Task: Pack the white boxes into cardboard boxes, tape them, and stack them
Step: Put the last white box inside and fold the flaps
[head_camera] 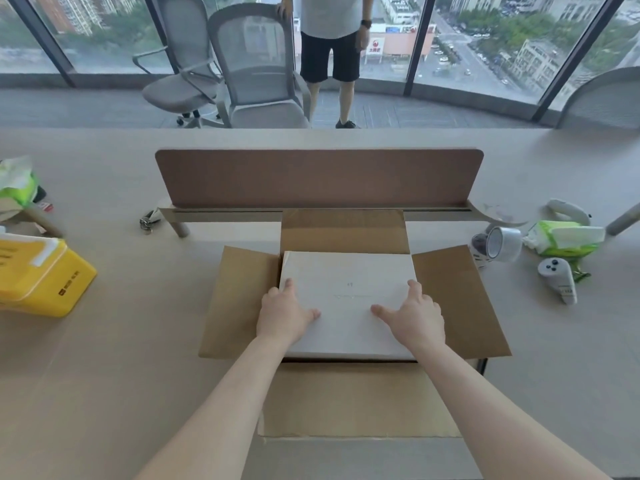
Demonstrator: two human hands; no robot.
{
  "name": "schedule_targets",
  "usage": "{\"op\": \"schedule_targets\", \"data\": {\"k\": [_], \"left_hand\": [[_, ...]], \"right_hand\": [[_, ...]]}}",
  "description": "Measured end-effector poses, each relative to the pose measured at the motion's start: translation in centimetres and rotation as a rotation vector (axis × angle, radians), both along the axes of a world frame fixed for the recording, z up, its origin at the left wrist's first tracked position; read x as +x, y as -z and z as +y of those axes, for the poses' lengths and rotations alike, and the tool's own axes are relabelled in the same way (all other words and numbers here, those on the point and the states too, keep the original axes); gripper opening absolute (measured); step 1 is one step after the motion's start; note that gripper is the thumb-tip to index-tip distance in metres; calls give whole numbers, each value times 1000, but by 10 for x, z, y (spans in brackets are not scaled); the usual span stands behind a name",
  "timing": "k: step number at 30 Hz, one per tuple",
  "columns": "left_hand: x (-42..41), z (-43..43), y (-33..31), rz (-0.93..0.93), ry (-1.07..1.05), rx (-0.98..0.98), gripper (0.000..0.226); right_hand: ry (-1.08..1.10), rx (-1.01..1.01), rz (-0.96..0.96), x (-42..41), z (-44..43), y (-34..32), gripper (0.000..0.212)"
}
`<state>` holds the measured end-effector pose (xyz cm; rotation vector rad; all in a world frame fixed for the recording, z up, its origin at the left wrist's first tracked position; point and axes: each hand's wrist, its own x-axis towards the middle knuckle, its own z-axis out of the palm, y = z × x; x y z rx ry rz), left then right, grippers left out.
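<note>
In the head view, the white box (346, 271) is sitting inside the open cardboard box (239, 299) at the middle of the table (138, 358). The flaps are lying spread at 12, 3, 6 and 9 o'clock, leaving the mouth free. The left hand (285, 315) and right hand (414, 315) are lying flat on the lid at 8 and 4 o'clock, fingers straight and clasping nothing, probably pressing it down evenly. The tape roll (504, 244) is lying at 3 o'clock, handy for sealing.
</note>
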<state>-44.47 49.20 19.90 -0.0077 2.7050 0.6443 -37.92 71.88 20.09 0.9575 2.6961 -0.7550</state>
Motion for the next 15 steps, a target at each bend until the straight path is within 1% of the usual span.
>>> {"op": "schedule_targets", "data": {"k": [2,5,7,9,12,15], "left_hand": [[0,-1,0,-11,1,-7,86],[1,-2,2,-18,0,-21,61],[3,-2,1,-31,55,-74,45],[5,-1,-2,-50,109,-125,34],[12,1,-7,-65,159,-155,33],[25,-2,-4,-65,245,-211,41]], "right_hand": [[-19,21,-13,0,-1,-1,97],[-50,48,-37,1,-2,-2,91],[-93,47,-67,3,-4,-1,78],[-159,72,-114,6,-7,1,61],[-246,151,-124,14,-8,3,50],[-302,195,-121,21,-4,2,53]]}}
